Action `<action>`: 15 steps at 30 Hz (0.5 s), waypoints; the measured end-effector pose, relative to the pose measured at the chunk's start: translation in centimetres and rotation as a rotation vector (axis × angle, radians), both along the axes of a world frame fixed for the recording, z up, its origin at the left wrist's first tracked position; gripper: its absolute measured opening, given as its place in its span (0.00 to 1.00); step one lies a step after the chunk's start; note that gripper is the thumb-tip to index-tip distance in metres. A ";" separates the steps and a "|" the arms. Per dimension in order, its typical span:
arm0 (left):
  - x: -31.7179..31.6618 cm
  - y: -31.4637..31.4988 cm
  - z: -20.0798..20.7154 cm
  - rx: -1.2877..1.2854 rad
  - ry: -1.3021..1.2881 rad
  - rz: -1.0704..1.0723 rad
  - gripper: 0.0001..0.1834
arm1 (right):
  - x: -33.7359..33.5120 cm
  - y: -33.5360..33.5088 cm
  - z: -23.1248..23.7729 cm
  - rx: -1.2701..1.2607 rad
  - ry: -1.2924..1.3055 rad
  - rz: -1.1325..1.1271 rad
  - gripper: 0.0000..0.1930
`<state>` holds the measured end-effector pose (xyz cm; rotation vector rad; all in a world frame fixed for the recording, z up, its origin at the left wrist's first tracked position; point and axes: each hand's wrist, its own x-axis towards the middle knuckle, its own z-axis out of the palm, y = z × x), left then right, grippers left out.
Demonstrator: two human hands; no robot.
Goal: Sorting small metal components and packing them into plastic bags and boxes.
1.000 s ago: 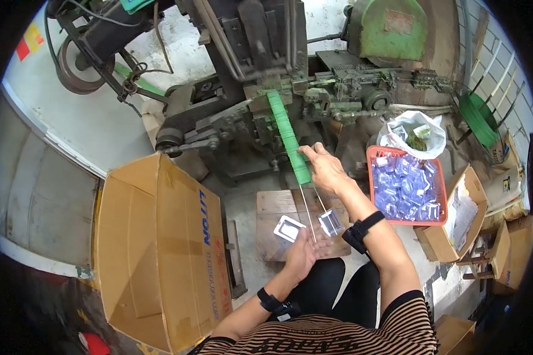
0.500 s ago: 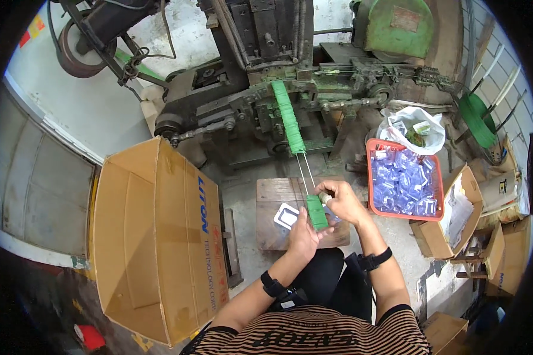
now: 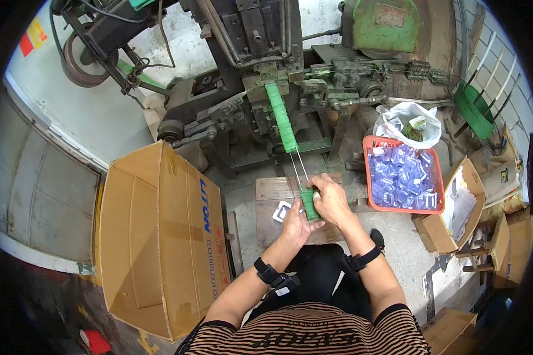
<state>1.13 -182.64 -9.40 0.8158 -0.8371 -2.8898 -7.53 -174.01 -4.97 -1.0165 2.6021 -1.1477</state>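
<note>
Two hands on one small green bundle

The left hand (image 3: 294, 220) and right hand (image 3: 331, 200) both clasp one small green bundle (image 3: 308, 203) between them, held just above a worn wooden bench (image 3: 270, 190). One small clear packet (image 3: 282, 210) lies on the bench beside the left hand. Two thin wires (image 3: 300, 167) run from the bundle up to a long green ribbed stack (image 3: 280, 116) on the dark metal machine (image 3: 254, 71) beyond. Right of the right hand sits one red tray (image 3: 369, 171) of clear packets; left of the left hand stands one open cardboard box (image 3: 160, 242).

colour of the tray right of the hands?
Red-orange tray, filled with clear bluish packets. Only the head view shows it.
</note>
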 end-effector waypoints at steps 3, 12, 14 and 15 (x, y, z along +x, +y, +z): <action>0.2 0.0 -0.6 -0.002 -0.009 0.011 0.18 | -0.2 0.0 0.3 0.064 -0.012 0.002 0.11; 0.3 -0.3 -0.4 -0.059 -0.113 -0.027 0.19 | -0.4 1.0 -1.0 -0.151 -0.279 0.012 0.11; -0.2 -0.9 -0.9 -0.038 -0.109 -0.096 0.20 | -0.3 1.3 -1.4 -0.173 -0.277 0.025 0.11; -0.5 -1.0 -1.1 -0.016 -0.103 -0.163 0.21 | -0.1 1.4 -1.5 -0.109 -0.187 0.000 0.11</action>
